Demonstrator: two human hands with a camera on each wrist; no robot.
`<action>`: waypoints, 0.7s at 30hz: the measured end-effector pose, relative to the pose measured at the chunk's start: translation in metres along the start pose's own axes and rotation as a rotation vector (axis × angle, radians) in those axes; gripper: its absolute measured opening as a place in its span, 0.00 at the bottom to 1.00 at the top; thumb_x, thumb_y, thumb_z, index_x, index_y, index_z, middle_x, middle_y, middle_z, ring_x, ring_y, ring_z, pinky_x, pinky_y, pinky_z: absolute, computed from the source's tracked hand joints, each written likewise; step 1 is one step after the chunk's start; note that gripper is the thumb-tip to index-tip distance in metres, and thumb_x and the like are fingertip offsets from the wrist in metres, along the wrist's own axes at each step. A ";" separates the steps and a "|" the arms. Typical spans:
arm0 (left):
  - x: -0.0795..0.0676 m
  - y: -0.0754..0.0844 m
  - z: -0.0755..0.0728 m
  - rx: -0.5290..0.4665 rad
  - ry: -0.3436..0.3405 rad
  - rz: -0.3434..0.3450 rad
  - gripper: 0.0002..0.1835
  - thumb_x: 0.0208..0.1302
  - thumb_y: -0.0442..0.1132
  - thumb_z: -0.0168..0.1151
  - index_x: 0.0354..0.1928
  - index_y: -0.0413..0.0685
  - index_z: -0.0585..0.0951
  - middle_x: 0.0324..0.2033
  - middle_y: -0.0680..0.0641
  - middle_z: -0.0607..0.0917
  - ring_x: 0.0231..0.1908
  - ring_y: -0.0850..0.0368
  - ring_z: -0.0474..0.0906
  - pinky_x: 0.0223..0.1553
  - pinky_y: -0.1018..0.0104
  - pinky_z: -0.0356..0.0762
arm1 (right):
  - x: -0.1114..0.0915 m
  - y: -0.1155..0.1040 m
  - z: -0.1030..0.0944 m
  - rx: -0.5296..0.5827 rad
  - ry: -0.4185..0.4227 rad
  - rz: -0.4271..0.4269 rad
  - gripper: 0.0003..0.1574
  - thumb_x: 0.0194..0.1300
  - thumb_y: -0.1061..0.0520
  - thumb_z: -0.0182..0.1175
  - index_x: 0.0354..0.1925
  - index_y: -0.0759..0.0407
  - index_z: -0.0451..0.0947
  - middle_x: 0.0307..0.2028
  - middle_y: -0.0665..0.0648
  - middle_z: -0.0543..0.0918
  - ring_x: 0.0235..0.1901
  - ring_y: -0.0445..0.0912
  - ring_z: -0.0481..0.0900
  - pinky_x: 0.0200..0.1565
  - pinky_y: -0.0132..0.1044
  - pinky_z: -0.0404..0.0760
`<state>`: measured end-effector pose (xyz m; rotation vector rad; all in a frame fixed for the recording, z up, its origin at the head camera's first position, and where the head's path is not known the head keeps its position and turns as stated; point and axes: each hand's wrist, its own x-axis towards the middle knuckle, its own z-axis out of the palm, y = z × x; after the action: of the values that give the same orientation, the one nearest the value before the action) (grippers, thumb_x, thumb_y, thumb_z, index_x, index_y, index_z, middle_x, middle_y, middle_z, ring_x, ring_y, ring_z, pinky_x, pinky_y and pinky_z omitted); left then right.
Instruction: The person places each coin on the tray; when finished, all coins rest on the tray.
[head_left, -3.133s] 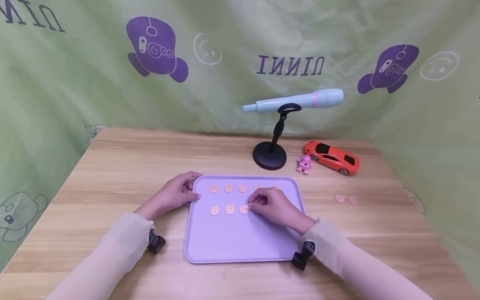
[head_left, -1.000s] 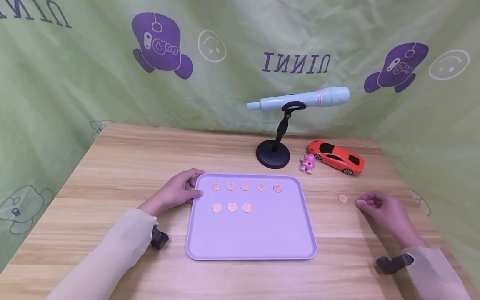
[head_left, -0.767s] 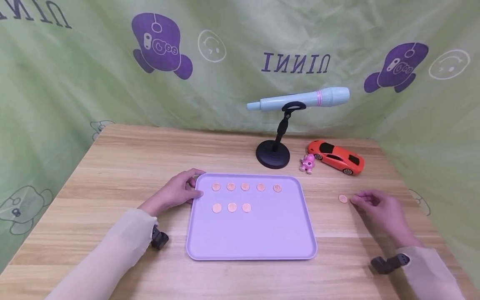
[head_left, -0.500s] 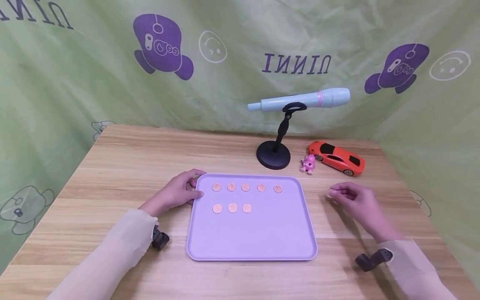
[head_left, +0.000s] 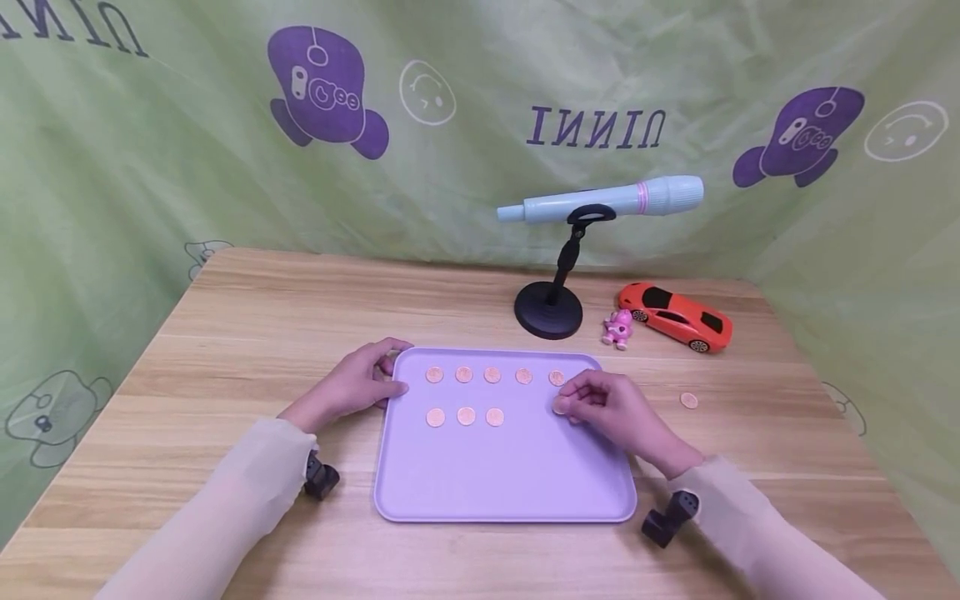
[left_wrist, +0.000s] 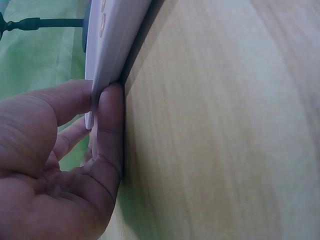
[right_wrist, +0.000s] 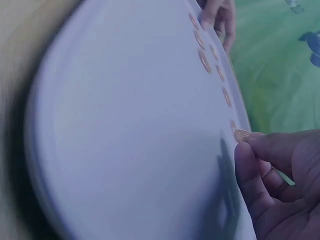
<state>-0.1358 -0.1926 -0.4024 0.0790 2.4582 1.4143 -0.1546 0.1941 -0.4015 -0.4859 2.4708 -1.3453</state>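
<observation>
A shallow purple tray (head_left: 502, 479) lies on the wooden table with copper coins on it in two rows. Several coins make up the back row, among them a coin (head_left: 492, 375) at its middle; three stand in the front row, ending at a coin (head_left: 495, 417). My left hand (head_left: 351, 385) grips the tray's left rim, thumb on top and fingers below, as the left wrist view shows. My right hand (head_left: 611, 412) is over the tray's right side, pinching a coin (right_wrist: 241, 135) between thumb and finger. One more coin (head_left: 688, 401) lies on the table right of the tray.
Behind the tray stands a light blue toy microphone (head_left: 600, 202) on a black stand (head_left: 548, 310). To its right are a small pink bear figure (head_left: 618, 329) and an orange toy car (head_left: 675, 317). A green printed curtain (head_left: 465, 183) hangs behind the table (head_left: 300, 300).
My right hand went to the two coins right of the tray, took one, and carried it left over the tray. One coin stays there. My left hand keeps its grip on the rim.
</observation>
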 end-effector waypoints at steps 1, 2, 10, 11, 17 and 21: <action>0.000 0.000 0.000 0.003 0.001 0.002 0.32 0.66 0.26 0.67 0.72 0.39 0.71 0.40 0.40 0.77 0.28 0.58 0.77 0.29 0.66 0.88 | 0.001 -0.001 0.004 0.001 -0.012 -0.009 0.11 0.65 0.63 0.72 0.43 0.67 0.85 0.36 0.62 0.90 0.31 0.38 0.86 0.36 0.30 0.90; 0.000 0.000 0.000 0.006 0.002 0.003 0.32 0.65 0.26 0.67 0.72 0.39 0.71 0.40 0.40 0.77 0.28 0.58 0.77 0.29 0.66 0.88 | 0.002 -0.002 0.007 0.004 -0.023 -0.028 0.10 0.65 0.63 0.72 0.43 0.67 0.85 0.36 0.62 0.90 0.31 0.38 0.86 0.36 0.29 0.90; 0.000 0.001 -0.001 0.008 -0.002 0.003 0.32 0.66 0.27 0.67 0.72 0.39 0.71 0.40 0.40 0.76 0.28 0.58 0.77 0.29 0.66 0.88 | 0.007 -0.009 0.025 -0.002 -0.068 -0.083 0.06 0.64 0.64 0.72 0.40 0.65 0.86 0.35 0.61 0.89 0.32 0.39 0.85 0.36 0.28 0.89; 0.000 0.001 -0.001 0.006 -0.003 0.002 0.32 0.66 0.26 0.67 0.72 0.39 0.71 0.40 0.40 0.76 0.28 0.58 0.77 0.29 0.66 0.88 | 0.008 -0.010 0.026 -0.009 -0.069 -0.088 0.06 0.64 0.64 0.72 0.40 0.64 0.86 0.35 0.60 0.89 0.32 0.38 0.84 0.36 0.28 0.89; 0.000 0.001 0.000 0.008 -0.005 0.004 0.33 0.66 0.27 0.67 0.72 0.39 0.71 0.40 0.40 0.77 0.28 0.58 0.77 0.30 0.66 0.89 | 0.010 -0.012 0.032 -0.100 -0.033 -0.148 0.05 0.63 0.61 0.74 0.37 0.58 0.87 0.32 0.54 0.89 0.31 0.36 0.82 0.35 0.26 0.85; 0.000 0.000 0.000 0.004 -0.006 0.002 0.33 0.66 0.27 0.67 0.72 0.39 0.71 0.41 0.40 0.77 0.28 0.58 0.77 0.30 0.66 0.89 | 0.009 -0.015 0.035 -0.181 -0.013 -0.178 0.04 0.63 0.60 0.74 0.37 0.56 0.87 0.31 0.50 0.88 0.32 0.35 0.80 0.36 0.27 0.85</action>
<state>-0.1362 -0.1925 -0.4022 0.0865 2.4568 1.4080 -0.1466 0.1561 -0.4083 -0.7692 2.6035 -1.1796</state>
